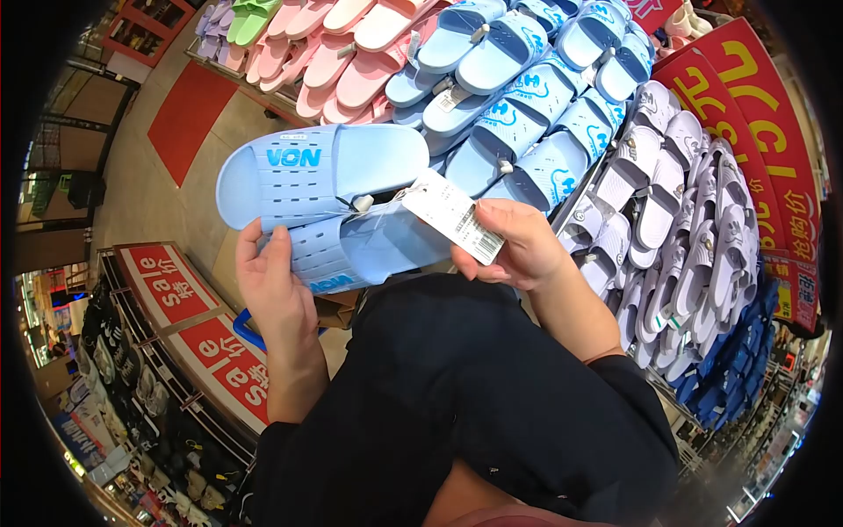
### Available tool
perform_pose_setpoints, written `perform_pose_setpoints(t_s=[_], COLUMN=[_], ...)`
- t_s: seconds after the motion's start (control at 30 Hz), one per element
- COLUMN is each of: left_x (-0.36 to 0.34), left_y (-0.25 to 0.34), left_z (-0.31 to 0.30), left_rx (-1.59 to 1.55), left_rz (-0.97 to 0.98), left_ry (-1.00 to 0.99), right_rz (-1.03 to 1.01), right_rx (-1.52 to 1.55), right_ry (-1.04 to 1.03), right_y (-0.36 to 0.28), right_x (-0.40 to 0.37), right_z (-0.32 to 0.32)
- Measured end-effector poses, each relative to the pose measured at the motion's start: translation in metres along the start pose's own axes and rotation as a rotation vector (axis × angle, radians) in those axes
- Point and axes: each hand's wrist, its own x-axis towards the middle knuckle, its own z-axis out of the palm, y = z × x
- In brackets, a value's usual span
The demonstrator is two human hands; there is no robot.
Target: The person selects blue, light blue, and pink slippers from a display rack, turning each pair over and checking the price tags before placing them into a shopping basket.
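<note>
A pair of light blue slide sandals (303, 189) with darker blue lettering on the straps is held up in front of me. My left hand (274, 277) grips the pair at the toe end, its fingers closed on the edges. A white plastic fastener (362, 204) joins the two sandals between the straps. Over the heel end, my right hand (505, 241) pinches a white price tag (450, 215) with a barcode and small print I cannot read. The lower sandal is partly covered by my left fingers and the tag.
Ahead, a display rack carries rows of pink sandals (360, 53), blue sandals (518, 114) and pale grey-lilac sandals (676, 193). Red price signs (773, 114) stand at the right. At the left are a red sale sign (171, 285) and shelves of dark shoes (132, 378).
</note>
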Motion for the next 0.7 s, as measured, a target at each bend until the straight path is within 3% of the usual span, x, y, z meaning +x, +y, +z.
perform_pose_setpoints(t_s=[0.1,0.5,0.6,0.67,0.7], left_x=[0.001,0.006,0.008,0.009,0.01], left_y=[0.002,0.001,0.0,0.0,-0.001], left_z=[0.0,0.004,0.002,-0.002,-0.004], left_rx=[0.0,0.011,0.011,0.016,0.016], left_rz=[0.005,-0.008,-0.008,-0.01,-0.008], left_ry=[0.013,0.03,0.035,0.035,0.045], right_rz=[0.072,0.121,-0.086,-0.326,-0.339], right_rx=[0.261,0.306,-0.316,-0.805,-1.067], right_ry=[-0.047,-0.118,0.076,0.2,0.248], right_y=[0.003,0.004,0.001,0.005,-0.001], right_x=[0.004,0.011,0.009,0.014,0.014], right_z=[-0.004,-0.01,0.007,0.015,0.018])
